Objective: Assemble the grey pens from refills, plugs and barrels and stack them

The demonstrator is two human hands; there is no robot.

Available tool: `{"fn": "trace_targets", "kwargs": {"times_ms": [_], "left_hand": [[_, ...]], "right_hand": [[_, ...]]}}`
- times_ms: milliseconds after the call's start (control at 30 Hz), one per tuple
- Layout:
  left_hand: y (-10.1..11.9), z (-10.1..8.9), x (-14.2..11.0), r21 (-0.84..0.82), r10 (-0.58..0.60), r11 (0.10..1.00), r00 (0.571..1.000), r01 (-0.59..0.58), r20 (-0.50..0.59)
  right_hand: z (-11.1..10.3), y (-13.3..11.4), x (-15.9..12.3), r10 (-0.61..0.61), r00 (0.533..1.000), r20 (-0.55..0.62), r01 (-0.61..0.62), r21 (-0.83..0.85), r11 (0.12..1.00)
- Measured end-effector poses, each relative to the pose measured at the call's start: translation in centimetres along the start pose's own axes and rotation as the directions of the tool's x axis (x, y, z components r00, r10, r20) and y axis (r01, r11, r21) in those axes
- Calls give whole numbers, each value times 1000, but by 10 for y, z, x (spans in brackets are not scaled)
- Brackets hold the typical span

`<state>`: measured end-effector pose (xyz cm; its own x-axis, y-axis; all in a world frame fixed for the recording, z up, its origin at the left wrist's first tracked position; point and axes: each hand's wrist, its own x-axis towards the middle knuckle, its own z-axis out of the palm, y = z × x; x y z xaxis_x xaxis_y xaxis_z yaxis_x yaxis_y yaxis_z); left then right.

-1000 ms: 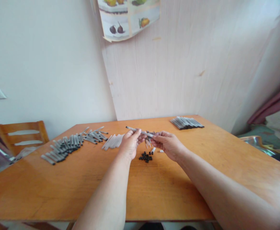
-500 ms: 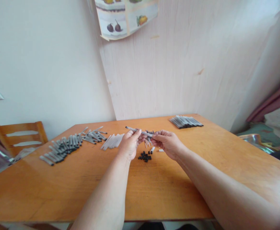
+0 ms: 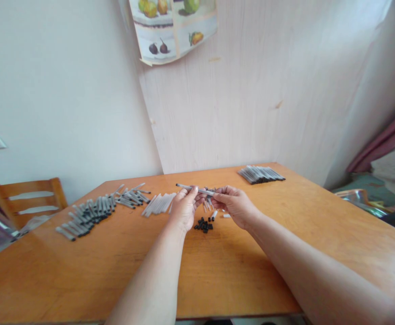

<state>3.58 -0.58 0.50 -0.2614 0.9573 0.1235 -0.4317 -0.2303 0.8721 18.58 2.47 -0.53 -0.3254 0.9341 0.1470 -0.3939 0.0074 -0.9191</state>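
Observation:
My left hand pinches a slim grey pen a little above the wooden table, with the pen's tip pointing left. At the pen's right end my right hand is closed, fingertips gripping it. Just below both hands lies a small heap of black caps. A few loose pale pen parts lie beside the caps. A fan of white tubes rests just left of my left hand.
A long spread of grey pen barrels lies at the table's left. A tidy stack of dark pens sits at the far right corner. A wooden chair stands left of the table, and a fruit poster hangs on the wall.
Both hands keep the same grip on the pen. The camera has tilted slightly, so everything sits a little lower and further left in view.

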Motion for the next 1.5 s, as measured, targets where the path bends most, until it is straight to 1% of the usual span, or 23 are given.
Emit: {"fn": "trace_targets", "kwargs": {"times_ms": [167,433,600,800,933,1000,1100,1233,1367,1500], "left_hand": [[3,-2,0,-42,7,999,1000,-6,30],[3,-7,4,-65,0,998,999,3,35],[3,-7,4,-70,-1,998,999,4,37],[3,-3,1,-40,1,999,999,0,42],[1,-6,3,-9,12,1000,999,-12,43],[1,-7,4,24,27,999,999,-28,37],[0,-7,3,119,50,991,998,-54,35],[-4,-3,1,288,97,951,994,-110,57],[-10,-5,3,388,140,905,983,-177,123],[-13,-9,6,496,162,836,970,-234,183]], "right_hand": [[1,-1,1,-15,1000,8,15,19,1000],[-2,-5,1,37,999,-37,-38,-33,999],[-1,-5,0,21,1000,-13,-22,-77,997],[3,-4,-3,25,1000,-18,-27,-93,995],[3,-2,-4,43,999,29,-39,-123,992],[3,-3,-4,44,999,29,-39,-148,988],[1,-4,-2,18,999,-45,-26,-182,983],[-3,-4,4,-40,991,-126,11,-228,974],[-8,-6,7,-104,984,-142,64,-262,963],[-11,-10,8,-155,979,-128,113,-289,951]]}}
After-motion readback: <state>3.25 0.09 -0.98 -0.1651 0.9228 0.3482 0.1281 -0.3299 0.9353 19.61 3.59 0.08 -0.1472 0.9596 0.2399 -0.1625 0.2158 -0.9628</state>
